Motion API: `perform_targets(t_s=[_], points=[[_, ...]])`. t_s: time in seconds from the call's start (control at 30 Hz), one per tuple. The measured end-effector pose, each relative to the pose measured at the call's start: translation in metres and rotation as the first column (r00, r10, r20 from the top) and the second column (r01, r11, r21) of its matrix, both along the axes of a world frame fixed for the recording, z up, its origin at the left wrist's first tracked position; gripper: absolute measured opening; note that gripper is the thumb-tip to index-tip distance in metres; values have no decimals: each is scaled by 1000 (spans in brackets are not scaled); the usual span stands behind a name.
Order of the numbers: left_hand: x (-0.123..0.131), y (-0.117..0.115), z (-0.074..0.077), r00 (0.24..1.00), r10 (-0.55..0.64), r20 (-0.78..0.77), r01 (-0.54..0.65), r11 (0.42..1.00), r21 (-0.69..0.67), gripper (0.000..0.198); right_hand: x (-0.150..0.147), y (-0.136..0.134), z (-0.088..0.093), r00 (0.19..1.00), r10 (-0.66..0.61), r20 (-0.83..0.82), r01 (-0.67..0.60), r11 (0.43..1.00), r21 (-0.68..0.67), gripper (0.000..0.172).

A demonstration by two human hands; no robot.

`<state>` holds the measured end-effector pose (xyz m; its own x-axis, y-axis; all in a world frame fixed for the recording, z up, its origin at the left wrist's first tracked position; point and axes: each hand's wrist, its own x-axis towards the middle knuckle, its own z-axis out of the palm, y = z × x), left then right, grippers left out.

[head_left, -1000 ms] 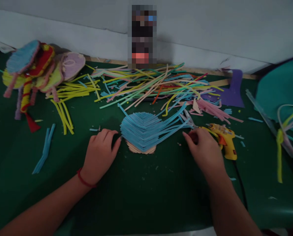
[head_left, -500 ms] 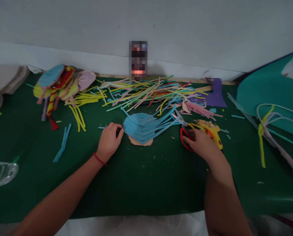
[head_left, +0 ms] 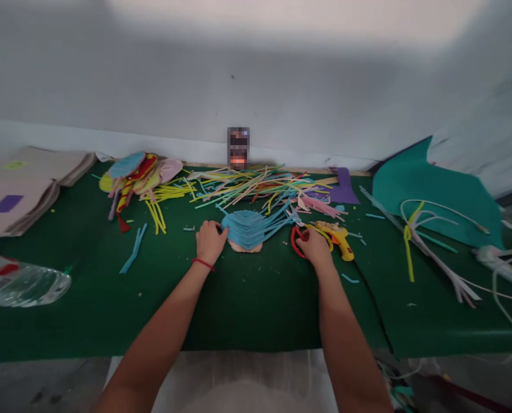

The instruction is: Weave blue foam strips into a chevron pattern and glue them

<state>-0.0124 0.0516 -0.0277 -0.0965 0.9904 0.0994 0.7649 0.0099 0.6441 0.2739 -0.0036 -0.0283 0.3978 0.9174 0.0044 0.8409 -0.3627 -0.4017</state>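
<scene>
A cardboard piece [head_left: 246, 249] lies on the green table, its top covered by blue pipe cleaners [head_left: 243, 228] laid in V-shaped rows. Their loose ends fan out to the right. At its left edge, my left hand [head_left: 210, 241] pinches the blue piece between thumb and fingers. My right hand [head_left: 316, 246] is closed on red-handled scissors [head_left: 295, 245], right of the cardboard. The blades point toward the blue loose ends and are partly hidden among them; whether they are apart, I cannot tell. Just beyond my right hand rests a yellow glue gun [head_left: 345, 248].
Behind the blue piece lies a pile of colourful pipe cleaners [head_left: 256, 184], with a blurred phone-like object [head_left: 238, 149] against the wall. Finished fuzzy shapes [head_left: 129, 167], cardboard sheets [head_left: 15, 201] and a clear bottle [head_left: 36, 285] are left. A teal sheet [head_left: 432, 192] stands right.
The view has tilted up and drawn back, showing more wall and table. My left hand still pinches the blue piece, and my right hand still holds the scissors beside the loose ends.
</scene>
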Motion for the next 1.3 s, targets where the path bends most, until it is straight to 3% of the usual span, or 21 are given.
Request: perform_targets(t_s=[0.07,0.13,0.3,0.37,0.47,0.57,0.67,0.8,0.97,1.2,1.3], points=[[-4,4,-5,961,-5,276,8,1000,-12,13,5,1,-6,995,72,-69,-65,993,97,14],[-4,7,-8,892,-4,451,23,999,-37,13,6,4,-9,987,115,-113,-96,982,162,14],[9,6,-13,734,21,679,99,985,-138,19,6,6,-5,971,186,-146,-138,947,292,23],[12,4,-14,666,46,744,130,976,-177,22,19,1,-2,987,108,-119,-58,929,365,24],[10,3,-13,596,74,800,168,962,-213,24,51,-10,-4,980,-186,-75,200,914,353,33],[7,3,-10,552,77,831,206,953,-224,24,81,-19,-11,940,-324,-105,336,931,140,55],[6,2,-10,527,66,847,230,949,-217,26,94,-21,-19,911,-332,-247,346,938,17,63],[6,1,-10,501,62,863,258,942,-217,31,94,-17,-26,905,-294,-306,325,944,55,67],[6,-1,-7,462,86,883,283,929,-239,37,90,-12,-27,915,-333,-229,367,921,128,51],[6,-2,-5,436,150,887,261,922,-284,38,83,-14,-12,891,-438,-119,451,826,339,36],[7,0,-7,415,172,893,241,926,-290,37,65,-11,-5,933,-348,-89,358,875,326,30]])
